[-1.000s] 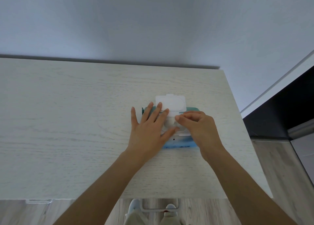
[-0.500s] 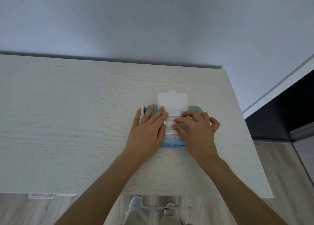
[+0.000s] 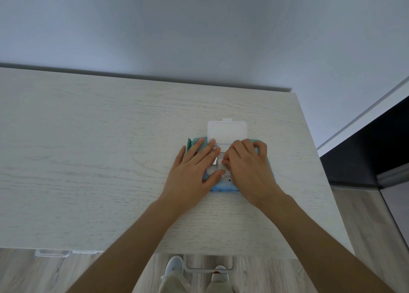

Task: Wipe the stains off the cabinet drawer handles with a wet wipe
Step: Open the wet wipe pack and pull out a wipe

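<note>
A teal and blue wet wipe pack [image 3: 223, 186] lies on the pale wooden cabinet top [image 3: 88, 159], its white flip lid [image 3: 226, 131] standing open at the far side. My left hand [image 3: 192, 170] lies flat on the pack's left half and presses it down, thumb below the opening. My right hand [image 3: 247, 168] covers the right half, its fingers curled and their tips pinching the white wet wipe [image 3: 218, 165] at the opening. Two clear drawer handles show below the cabinet's front edge, one at the left [image 3: 52, 253] and one in the middle [image 3: 209, 269]; stains cannot be made out.
A plain wall stands behind the cabinet. The cabinet's right edge borders a dark strip and white trim [image 3: 365, 124]. Wood-look floor and my light shoes [image 3: 174, 268] show below the front edge.
My right hand's fingers have curled in from lying over the opening to pinching at it. My left thumb has slid under the opening. The pack has stayed in place.
</note>
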The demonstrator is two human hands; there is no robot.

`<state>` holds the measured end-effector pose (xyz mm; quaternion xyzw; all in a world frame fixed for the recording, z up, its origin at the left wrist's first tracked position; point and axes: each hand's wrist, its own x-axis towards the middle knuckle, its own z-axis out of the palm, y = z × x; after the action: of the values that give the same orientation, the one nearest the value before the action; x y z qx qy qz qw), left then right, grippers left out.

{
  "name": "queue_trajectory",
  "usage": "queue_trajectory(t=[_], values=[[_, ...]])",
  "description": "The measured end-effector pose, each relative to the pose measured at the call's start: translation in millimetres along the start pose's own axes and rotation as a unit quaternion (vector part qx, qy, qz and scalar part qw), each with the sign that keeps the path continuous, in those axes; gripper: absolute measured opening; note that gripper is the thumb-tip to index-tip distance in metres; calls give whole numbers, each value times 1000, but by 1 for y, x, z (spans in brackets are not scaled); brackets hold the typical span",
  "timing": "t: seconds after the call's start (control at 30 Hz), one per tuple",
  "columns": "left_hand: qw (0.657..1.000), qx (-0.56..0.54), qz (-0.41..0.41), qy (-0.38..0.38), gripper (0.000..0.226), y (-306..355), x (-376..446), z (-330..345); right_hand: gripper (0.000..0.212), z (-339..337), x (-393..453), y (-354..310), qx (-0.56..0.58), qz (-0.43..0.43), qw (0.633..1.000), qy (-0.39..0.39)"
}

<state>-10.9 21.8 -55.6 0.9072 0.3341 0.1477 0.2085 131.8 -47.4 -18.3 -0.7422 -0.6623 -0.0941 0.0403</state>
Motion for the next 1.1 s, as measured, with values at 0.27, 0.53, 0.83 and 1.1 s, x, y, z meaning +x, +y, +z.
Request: queue_trajectory(t=[0.27, 0.53, 0.83, 1.1], values=[[1000, 3, 0, -1, 60, -1, 0, 1, 17, -7, 5, 16, 134, 64, 989, -16], [1000, 17, 12, -6, 62, 1, 3, -4, 15, 6, 4, 6, 110, 22, 993, -40], [1000, 12, 1, 7, 63, 5, 4, -8, 14, 9, 5, 11, 252, 71, 963, -59], [1000, 3, 17, 9, 69, 3, 3, -8, 14, -5, 6, 12, 183, 0, 982, -45]])
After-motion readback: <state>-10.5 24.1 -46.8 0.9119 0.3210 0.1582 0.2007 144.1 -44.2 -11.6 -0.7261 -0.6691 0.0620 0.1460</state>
